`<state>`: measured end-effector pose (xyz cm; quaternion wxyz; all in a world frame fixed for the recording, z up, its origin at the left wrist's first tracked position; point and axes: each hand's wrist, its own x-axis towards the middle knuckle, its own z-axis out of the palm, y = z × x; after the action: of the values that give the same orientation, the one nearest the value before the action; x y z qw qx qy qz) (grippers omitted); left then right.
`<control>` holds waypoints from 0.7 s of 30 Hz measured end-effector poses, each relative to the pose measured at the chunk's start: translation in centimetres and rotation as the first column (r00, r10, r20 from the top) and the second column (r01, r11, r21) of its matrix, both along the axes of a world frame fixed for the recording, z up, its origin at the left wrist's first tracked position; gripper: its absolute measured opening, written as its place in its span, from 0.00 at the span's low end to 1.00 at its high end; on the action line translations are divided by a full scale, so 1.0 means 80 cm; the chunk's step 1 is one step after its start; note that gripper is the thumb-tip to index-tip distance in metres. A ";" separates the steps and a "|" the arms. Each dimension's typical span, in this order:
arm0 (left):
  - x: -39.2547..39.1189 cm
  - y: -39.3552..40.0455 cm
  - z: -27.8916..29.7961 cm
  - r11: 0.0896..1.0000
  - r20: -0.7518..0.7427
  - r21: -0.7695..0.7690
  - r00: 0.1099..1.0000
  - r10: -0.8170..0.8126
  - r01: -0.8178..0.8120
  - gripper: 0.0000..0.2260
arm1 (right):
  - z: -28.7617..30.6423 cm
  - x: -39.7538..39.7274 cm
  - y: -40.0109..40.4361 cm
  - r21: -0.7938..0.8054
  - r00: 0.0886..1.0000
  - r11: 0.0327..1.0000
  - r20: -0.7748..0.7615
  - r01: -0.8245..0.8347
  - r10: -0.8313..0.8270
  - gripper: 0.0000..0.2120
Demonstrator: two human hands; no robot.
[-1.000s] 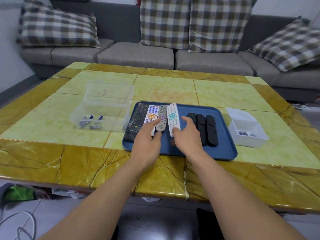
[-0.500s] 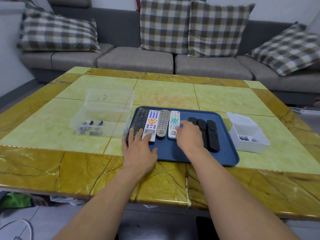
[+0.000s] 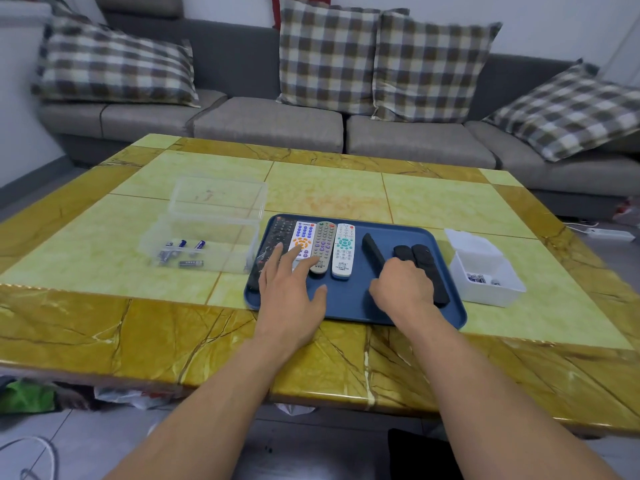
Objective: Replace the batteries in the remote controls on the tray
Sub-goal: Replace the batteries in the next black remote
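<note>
Remote controls sit on a blue tray (image 3: 349, 306) at the near edge of our worktop (image 3: 138, 327). Nearest to us, our left hand (image 3: 291, 289) lies flat over the tray's left part, fingers straight and spread, fingertips touching the lower ends of the black remote (image 3: 273, 237) and the white remote with blue and orange buttons (image 3: 304, 237). Our right hand (image 3: 403, 285) is curled round the near end of a slim black remote (image 3: 372, 249), which is angled away from the others, far end pointing up-left. We cannot tell whether that remote is lifted or still resting on the tray.

Between the two hands lie a grey remote (image 3: 322, 245) and a white remote with teal buttons (image 3: 343, 251), side by side and parallel. Just right of our right hand are two more slim black remotes (image 3: 424, 258), touching each other, partly hidden by the hand.

Right of the tray, a small white box (image 3: 485, 282) with lid open holds a few batteries (image 3: 479, 278). Left of the tray, a clear plastic box (image 3: 207, 230) with loose batteries (image 3: 183, 252) inside, touching or just beside the tray edge.

Farther back, a grey sofa (image 3: 270, 123) with checked cushions (image 3: 329, 57).
</note>
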<state>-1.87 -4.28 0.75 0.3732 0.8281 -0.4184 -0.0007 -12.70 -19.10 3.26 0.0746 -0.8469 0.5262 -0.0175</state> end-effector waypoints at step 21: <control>-0.008 -0.008 0.030 0.840 -0.765 -0.474 0.597 -0.243 -0.265 0.07 | 0.026 0.001 0.072 0.665 0.470 0.589 0.745 -0.459 -0.473 0.09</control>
<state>-2.48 -4.94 3.15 0.7383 0.5986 -0.1821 -0.2518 -12.65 -13.30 5.32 0.7088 -0.5711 0.3566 -0.2104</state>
